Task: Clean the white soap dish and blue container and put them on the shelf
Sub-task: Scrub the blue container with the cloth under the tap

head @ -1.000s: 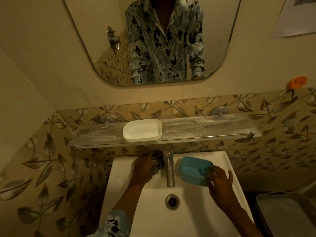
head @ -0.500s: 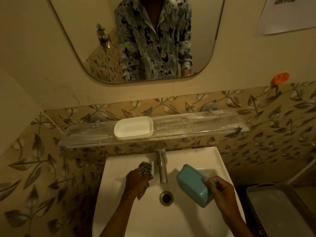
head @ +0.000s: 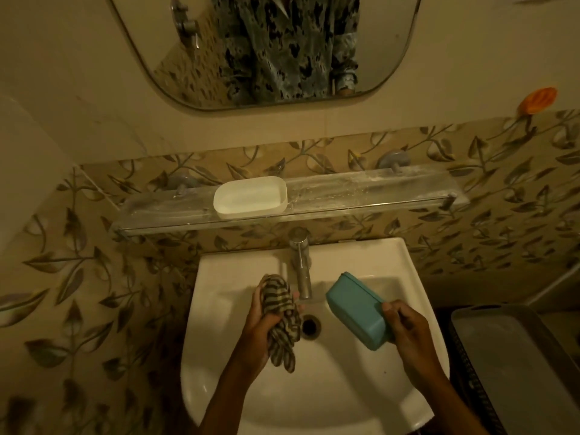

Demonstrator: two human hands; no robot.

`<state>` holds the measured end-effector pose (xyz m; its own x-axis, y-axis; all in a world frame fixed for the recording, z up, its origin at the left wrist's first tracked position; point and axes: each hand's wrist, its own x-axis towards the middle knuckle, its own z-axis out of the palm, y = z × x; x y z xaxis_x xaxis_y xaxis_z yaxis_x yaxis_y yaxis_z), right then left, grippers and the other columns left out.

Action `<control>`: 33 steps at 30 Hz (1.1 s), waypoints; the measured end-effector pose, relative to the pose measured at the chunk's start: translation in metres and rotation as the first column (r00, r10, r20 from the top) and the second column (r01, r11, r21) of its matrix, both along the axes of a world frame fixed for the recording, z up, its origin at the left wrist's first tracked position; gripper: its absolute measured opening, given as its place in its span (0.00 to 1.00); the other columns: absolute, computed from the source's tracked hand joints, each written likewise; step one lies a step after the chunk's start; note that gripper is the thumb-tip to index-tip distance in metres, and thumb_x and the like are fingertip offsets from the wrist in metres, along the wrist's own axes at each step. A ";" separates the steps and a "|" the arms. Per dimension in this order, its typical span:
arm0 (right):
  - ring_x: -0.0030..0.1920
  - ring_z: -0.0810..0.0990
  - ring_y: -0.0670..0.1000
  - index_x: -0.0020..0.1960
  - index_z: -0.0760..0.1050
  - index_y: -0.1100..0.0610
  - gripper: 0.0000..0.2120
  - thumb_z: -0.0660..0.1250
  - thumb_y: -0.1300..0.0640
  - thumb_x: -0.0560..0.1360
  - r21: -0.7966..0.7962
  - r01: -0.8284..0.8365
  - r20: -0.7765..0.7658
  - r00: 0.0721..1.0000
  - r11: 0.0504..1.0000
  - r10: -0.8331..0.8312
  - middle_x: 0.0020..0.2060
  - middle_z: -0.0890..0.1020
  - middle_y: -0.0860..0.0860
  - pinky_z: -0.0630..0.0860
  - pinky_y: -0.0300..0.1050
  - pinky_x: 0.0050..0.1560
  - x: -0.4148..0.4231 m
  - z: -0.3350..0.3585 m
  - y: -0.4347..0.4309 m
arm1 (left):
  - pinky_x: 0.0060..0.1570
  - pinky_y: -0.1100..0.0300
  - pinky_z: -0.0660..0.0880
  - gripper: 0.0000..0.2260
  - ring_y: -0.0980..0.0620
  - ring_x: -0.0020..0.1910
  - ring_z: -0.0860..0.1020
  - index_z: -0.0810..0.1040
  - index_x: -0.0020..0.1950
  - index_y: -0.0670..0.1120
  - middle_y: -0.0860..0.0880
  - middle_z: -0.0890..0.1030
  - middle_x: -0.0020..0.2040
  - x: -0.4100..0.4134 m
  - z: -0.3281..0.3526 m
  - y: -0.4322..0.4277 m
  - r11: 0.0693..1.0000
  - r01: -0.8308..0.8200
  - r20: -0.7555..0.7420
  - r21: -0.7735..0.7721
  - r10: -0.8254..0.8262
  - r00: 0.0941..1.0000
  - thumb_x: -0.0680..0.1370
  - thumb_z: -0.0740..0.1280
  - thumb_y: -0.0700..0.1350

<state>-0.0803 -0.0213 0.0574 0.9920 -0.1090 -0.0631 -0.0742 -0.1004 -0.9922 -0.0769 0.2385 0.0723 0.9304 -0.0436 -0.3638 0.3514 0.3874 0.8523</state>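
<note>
Presently counted: one white oval plastic soap dish [head: 250, 197], one teal-blue rectangular plastic container [head: 354, 309], one brown-and-cream striped cloth [head: 279, 312], and two hands.

The soap dish sits upright on the frosted glass wall shelf [head: 376, 189], left of its centre. The blue container is held tilted above the white ceramic sink [head: 345, 394], just right of the chrome tap [head: 302, 271]. The right hand [head: 408, 331] has fingers and thumb curled round the container's near end. The left hand [head: 259, 328] has fingers closed round the bunched cloth, over the basin beside the drain [head: 310, 327].

Room: leaf-patterned wall tiles [head: 94, 277], a rounded mirror [head: 157, 42] above the shelf, and a dark plastic basket [head: 502, 356] at the right.

Against one second ago: the container stood on the sink ledge under the right hand and is now lifted. The cloth has come forward from the back ledge. The soap dish is unchanged.
</note>
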 end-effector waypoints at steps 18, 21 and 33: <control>0.42 0.78 0.61 0.44 0.75 0.63 0.17 0.55 0.52 0.80 0.002 -0.121 0.081 0.989 0.993 0.121 0.39 0.80 0.58 0.76 0.55 0.42 0.002 0.012 0.025 | 0.71 0.44 0.57 0.29 0.49 0.75 0.58 0.61 0.74 0.55 0.52 0.63 0.75 -0.020 0.032 -0.117 0.403 -0.086 0.253 0.911 -0.380 0.890 0.72 0.59 0.47; 0.41 0.79 0.57 0.44 0.75 0.63 0.18 0.55 0.50 0.79 -0.035 -0.157 0.082 0.984 0.987 0.160 0.39 0.80 0.56 0.75 0.52 0.41 -0.005 0.011 0.028 | 0.68 0.42 0.64 0.26 0.48 0.73 0.64 0.63 0.72 0.56 0.51 0.68 0.72 -0.016 0.018 -0.105 0.430 -0.126 0.316 0.894 -0.405 0.858 0.73 0.60 0.51; 0.40 0.79 0.46 0.45 0.79 0.57 0.13 0.57 0.55 0.79 0.014 -0.150 0.146 0.978 0.989 0.146 0.38 0.82 0.46 0.74 0.40 0.38 -0.007 0.014 0.045 | 0.69 0.48 0.61 0.29 0.51 0.72 0.62 0.63 0.73 0.58 0.53 0.64 0.74 -0.003 0.034 -0.089 0.399 -0.095 0.190 0.912 -0.206 0.960 0.75 0.60 0.36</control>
